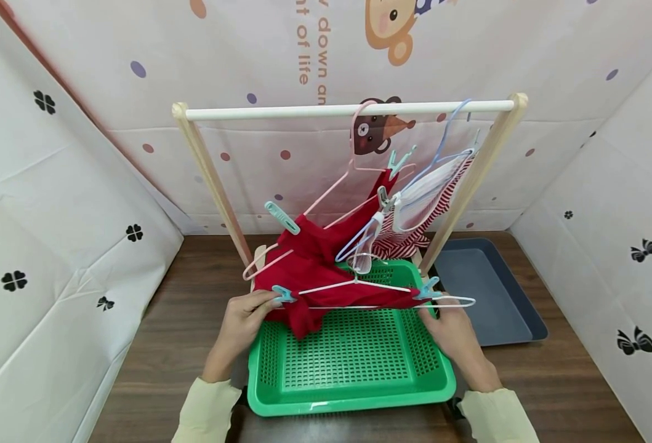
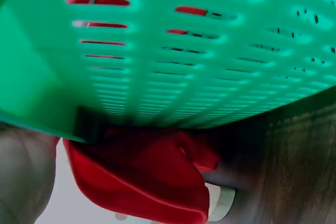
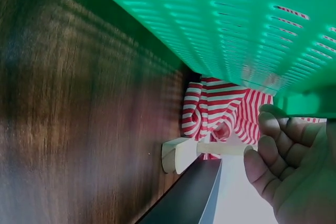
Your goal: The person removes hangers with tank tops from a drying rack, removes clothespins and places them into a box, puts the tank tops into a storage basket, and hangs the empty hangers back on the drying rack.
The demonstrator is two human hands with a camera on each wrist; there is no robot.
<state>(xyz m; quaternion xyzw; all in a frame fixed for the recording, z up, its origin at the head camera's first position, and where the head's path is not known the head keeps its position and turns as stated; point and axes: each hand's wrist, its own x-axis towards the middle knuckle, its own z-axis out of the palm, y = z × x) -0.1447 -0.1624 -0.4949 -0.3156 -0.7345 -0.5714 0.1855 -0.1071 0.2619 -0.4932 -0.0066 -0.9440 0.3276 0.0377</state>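
Note:
A white hanger (image 1: 382, 285) lies level over the green basket (image 1: 353, 407), with a red garment (image 1: 353, 298) clipped along it. Light blue clothespins grip the cloth, one on the left (image 1: 284, 294) and one on the right (image 1: 428, 288). My left hand (image 1: 241, 321) pinches the hanger's left end beside the left clothespin. At the other end my right hand (image 1: 452, 327) holds the hanger just past the right clothespin; in the right wrist view its fingers are curled near the basket's rim. Part of the red cloth hangs down into the basket.
A white rod (image 1: 281, 112) on wooden posts spans the back. From it hang a pink hanger (image 1: 326, 194) with red clothing and a blue hanger (image 1: 442, 138) with a red-and-white striped garment (image 1: 453, 192). A dark grey tray (image 1: 483, 295) lies right of the basket.

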